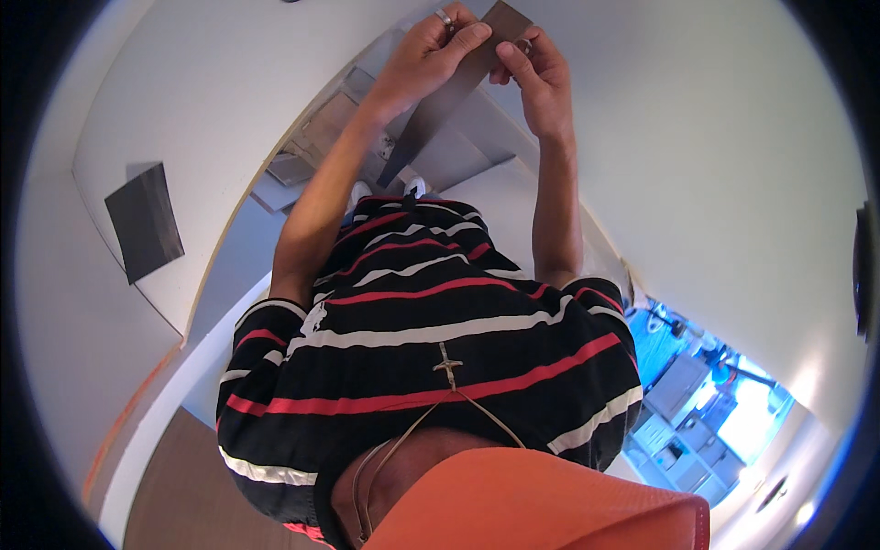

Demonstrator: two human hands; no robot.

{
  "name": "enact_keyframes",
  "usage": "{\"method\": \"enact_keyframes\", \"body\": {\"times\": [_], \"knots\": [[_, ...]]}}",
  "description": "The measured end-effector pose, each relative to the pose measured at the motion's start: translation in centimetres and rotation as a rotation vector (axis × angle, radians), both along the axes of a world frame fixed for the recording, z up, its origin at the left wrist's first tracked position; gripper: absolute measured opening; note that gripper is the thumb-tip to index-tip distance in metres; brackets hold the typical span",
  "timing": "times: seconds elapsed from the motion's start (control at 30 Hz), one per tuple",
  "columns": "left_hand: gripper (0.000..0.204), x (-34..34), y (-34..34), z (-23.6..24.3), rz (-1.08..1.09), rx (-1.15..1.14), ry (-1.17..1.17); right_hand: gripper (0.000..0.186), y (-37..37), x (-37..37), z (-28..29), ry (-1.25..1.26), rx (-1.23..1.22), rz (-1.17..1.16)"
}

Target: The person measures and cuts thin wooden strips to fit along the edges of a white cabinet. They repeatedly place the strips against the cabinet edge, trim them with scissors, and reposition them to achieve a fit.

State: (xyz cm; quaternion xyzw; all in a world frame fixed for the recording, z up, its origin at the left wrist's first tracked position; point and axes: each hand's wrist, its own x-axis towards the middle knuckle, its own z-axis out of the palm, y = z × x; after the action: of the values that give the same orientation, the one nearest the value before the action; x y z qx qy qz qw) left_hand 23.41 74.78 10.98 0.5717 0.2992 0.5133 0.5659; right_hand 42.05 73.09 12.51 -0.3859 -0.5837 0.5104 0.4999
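Up at the top of the head view I hold a long, flat, dark brown strip, which looks like a thin plank or trim board. It slants down and to the left, its lower end hanging near my feet. My left hand grips its left edge near the upper end, thumb lying on the face. On the opposite edge, my right hand pinches it between thumb and bent fingers. The fingers behind the strip are partly hidden.
Pale walls curve up on both sides. On the left one is a dark grey rectangle. Grey boards lie low beyond my shirt. A room with cabinets shows at lower right, and brown flooring at lower left.
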Motion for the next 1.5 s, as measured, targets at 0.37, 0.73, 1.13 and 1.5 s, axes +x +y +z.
{"method": "enact_keyframes", "body": {"times": [0.37, 0.73, 1.13, 1.5], "knots": [[0.023, 6.5, -0.3, -2.6, -0.11, 0.038, 0.129, 0.026, -4.2, 4.7, -3.7, 0.141, -0.084, -0.289], [0.021, 7.5, -0.3, -3.0, 0.14, 0.19, 0.279, 0.024, -3.5, 5.1, -5.5, 0.161, -0.037, -0.354], [0.046, 6.9, -6.5, -9.6, 0.046, -0.78, -0.26, 0.017, -2.6, 0.6, -9.5, 0.189, -0.096, -0.447], [0.051, 4.1, -3.7, -10.1, 0.283, -0.885, -0.306, 0.028, 3.5, 2.2, -2.9, -0.329, 0.23, -0.349]]}}
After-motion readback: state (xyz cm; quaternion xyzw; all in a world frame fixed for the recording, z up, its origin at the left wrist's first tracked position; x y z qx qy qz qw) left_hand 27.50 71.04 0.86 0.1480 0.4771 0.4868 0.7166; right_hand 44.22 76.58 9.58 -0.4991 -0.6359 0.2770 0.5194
